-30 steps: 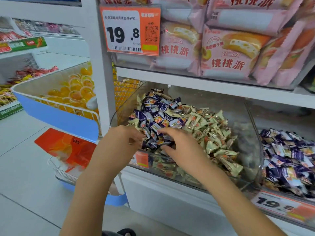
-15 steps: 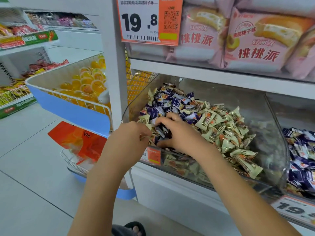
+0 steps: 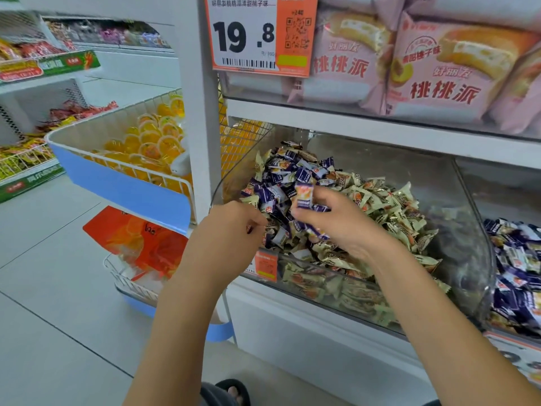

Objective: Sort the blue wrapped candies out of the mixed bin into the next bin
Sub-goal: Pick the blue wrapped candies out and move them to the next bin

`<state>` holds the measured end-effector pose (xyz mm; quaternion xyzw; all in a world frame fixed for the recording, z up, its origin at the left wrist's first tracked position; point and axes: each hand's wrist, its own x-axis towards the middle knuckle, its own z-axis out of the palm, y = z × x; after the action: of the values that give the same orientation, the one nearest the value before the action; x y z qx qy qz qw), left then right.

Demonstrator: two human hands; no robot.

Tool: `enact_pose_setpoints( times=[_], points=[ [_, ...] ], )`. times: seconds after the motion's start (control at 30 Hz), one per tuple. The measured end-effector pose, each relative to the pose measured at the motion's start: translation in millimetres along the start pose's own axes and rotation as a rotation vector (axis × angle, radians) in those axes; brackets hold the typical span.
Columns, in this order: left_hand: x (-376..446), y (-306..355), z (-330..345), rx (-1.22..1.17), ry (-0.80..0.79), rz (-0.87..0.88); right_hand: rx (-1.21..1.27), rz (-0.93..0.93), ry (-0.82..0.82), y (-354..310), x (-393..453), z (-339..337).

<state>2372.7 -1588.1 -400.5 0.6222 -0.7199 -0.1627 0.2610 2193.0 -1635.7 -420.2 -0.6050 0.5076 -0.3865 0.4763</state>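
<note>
Above mixed bin (image 3: 456,183), right hand (image 3: 348,227) newly lifted, blue candy (image 3: 304,196) in fingers.

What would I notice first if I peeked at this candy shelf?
Probably the big clear mixed bin in the middle, piled with blue and cream candies. The right hand holds blue wrapped candies over the pile. Above hangs an orange price tag reading 19.8.
</note>
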Motion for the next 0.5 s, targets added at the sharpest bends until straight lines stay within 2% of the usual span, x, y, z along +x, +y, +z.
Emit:
enact_pose_setpoints(
  times=[0.1, 0.27, 0.5],
  points=[
    [1.4, 6.0, 6.0, -0.019, -0.008, 0.021, 0.241, 0.101, 0.060, -6.6, -6.8, -10.3],
    [0.2, 23.4, 19.2, 0.070, -0.083, 0.093, 0.429, 0.128, 0.191, -17.5, -26.8, -41.6],
    [-13.9, 51.4, 46.1, 0.133, -0.186, 0.244, 0.390, 0.057, 0.292, -33.5, -80.8, -107.8]
  ],
)
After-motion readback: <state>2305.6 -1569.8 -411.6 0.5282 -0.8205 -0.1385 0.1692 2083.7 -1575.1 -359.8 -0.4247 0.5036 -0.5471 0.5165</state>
